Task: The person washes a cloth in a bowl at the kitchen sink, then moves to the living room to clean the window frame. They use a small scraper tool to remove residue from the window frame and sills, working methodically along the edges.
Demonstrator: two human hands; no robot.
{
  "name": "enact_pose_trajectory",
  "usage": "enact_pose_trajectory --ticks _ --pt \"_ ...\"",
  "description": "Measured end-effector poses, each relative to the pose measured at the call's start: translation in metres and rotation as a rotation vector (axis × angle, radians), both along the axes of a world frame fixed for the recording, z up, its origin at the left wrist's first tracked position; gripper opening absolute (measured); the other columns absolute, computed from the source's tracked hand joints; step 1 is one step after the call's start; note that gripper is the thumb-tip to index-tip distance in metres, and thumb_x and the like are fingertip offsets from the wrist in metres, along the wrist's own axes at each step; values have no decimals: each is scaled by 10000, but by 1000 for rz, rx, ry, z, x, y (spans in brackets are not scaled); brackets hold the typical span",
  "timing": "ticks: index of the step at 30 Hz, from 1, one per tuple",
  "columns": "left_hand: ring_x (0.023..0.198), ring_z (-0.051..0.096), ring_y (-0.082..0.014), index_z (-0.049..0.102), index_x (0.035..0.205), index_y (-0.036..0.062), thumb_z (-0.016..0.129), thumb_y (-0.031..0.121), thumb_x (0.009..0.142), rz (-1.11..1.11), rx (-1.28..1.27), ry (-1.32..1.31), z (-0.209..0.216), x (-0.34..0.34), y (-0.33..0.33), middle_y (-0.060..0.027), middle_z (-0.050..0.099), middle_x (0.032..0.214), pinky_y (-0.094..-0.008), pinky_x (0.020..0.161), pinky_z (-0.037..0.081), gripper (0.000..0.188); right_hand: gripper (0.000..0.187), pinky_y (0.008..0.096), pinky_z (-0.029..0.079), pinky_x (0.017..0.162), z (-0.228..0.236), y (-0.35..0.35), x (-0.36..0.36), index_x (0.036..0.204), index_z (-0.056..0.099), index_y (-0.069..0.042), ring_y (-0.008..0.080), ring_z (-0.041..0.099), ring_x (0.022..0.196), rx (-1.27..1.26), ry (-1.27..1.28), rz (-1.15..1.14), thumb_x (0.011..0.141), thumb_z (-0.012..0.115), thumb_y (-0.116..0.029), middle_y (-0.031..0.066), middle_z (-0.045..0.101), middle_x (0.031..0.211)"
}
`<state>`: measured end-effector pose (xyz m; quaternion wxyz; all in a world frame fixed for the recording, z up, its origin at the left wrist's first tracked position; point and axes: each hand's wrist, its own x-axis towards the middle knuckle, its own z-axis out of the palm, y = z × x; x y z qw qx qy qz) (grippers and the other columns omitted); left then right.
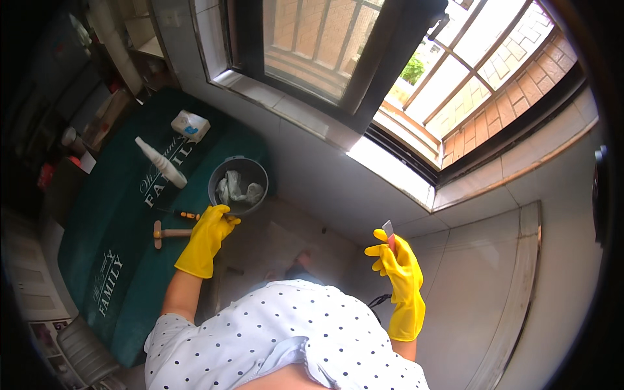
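Observation:
Yellow rubber gloves cover both my hands. My left hand (208, 237) is at the near rim of a grey bucket (214, 188), its fingers closed over the edge. Crumpled, pale wet-looking cloth or plastic (235, 188) lies inside the bucket. Out to the right, my right hand (401, 270) holds up a small scraper (389, 231) with a flat metal blade and a red handle. Beside my left hand, a wooden-handled mallet (170, 233) and a screwdriver (188, 215) with an orange and black handle lie on the green-covered table (123, 214).
A white spray bottle (161, 162) lies on the table, near a pack of tissues (191, 125). Ahead is a dark-framed window (364, 97), partly open, with bars outside and a tiled sill (390, 170). Tiled walls (468, 253) close in the right side. A grey chair (88, 351) stands lower left.

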<state>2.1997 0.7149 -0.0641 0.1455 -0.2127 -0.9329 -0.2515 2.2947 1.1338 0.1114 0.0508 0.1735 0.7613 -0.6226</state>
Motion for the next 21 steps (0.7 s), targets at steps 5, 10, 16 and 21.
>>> enact_pose_trajectory --ticks 5,10,16,21 --pt "942 671 -241 701 932 67 798 174 787 85 -35 113 -25 -38 12 -53 715 923 -318 942 489 205 391 218 499 665 -12 36 -54 1315 572 -73 112 638 744 -39 -2 70 1000 601 -303 84 724 1053" --pt "950 675 -221 712 948 76 783 234 814 154 -241 -1 -30 -66 15 -28 730 935 -306 963 476 220 360 191 479 600 -13 45 -82 1276 610 -68 92 636 687 -79 -41 52 997 611 -297 70 735 1004" --pt "1003 685 -234 648 1063 38 725 144 868 176 438 -385 -62 -86 -5 -106 714 1050 -322 944 514 234 393 179 439 546 -16 43 -101 1279 611 -80 84 612 625 31 -134 21 986 620 -342 67 740 979" --pt "1047 687 -268 573 1153 -12 668 -9 876 237 632 -522 -66 -103 -24 -179 672 1127 -326 909 556 293 386 194 475 613 -33 28 -121 1317 596 -89 93 634 687 44 -44 16 1016 566 -328 68 735 1024"
